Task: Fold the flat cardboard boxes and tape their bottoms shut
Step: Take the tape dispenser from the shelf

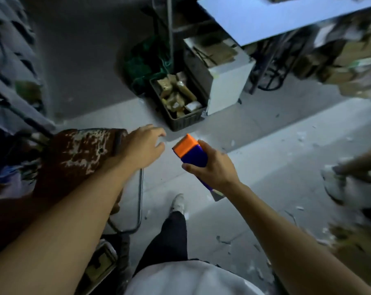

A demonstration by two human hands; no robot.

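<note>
Tape dispenser (191, 155) in right hand (214, 169), open floor (265, 145) beyond

Dim room: grey littered floor (276, 145), worn stool (80, 154), dark crate (180, 120), white table (265, 18).

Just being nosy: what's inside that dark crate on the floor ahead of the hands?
The dark crate holds a heap of brown wrapped parcels, with one whitish packet near the front. Whatever lies beneath the top layer is covered.

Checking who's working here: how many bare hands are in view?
2. The left hand reaches forward over the stool, holding nothing; the right hand grips the tape dispenser.
</note>
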